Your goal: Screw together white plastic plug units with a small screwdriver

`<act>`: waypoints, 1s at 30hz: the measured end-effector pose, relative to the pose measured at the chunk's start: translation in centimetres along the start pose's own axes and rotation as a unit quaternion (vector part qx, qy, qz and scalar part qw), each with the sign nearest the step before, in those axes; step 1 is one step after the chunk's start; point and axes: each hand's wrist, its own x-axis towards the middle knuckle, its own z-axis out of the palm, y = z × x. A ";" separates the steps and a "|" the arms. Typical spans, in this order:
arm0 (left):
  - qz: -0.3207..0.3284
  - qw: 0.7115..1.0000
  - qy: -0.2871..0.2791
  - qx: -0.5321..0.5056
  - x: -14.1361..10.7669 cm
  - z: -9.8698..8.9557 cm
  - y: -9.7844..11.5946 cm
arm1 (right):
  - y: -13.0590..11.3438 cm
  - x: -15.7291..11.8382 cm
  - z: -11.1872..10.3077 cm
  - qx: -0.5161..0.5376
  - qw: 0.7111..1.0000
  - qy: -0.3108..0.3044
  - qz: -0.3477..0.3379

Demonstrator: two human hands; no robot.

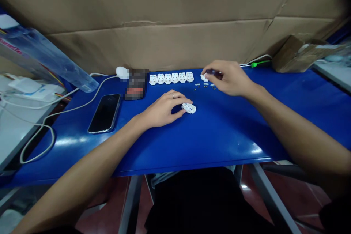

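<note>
My left hand point(164, 109), with a ring on one finger, pinches a small white plastic housing point(189, 108) with little dark openings, low over the blue table. Farther back and to the right, my right hand point(229, 76) has its thumb and forefinger closed at another white plastic piece point(204, 77), partly covered by the fingers. A dark shape, too unclear to name, shows in that hand. Just in front lie small white strips point(206, 84) and tiny brass-coloured pins point(205, 86). A row of several white plastic housings point(171, 78) stands to the left of the right hand.
On the blue table point(219, 139), a phone point(104, 113) lies at left, near a dark blurred packet point(135, 85) and a white cable point(82, 109). A clear plastic sleeve point(57, 56) leans at far left. A cardboard box point(294, 55) stands back right, before a cardboard wall point(175, 44).
</note>
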 end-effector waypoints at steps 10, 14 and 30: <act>-0.001 1.000 -0.007 0.009 0.1 0.0 0.1 | 3.1 5.4 2.7 -0.086 0.972 -0.219 -0.010; 0.001 1.000 -0.006 0.014 0.1 0.0 0.2 | 3.1 5.9 2.4 -0.103 0.967 -0.235 -0.012; 0.004 1.000 -0.005 0.023 0.0 0.0 0.1 | 2.7 6.7 1.8 -0.111 0.948 -0.297 0.007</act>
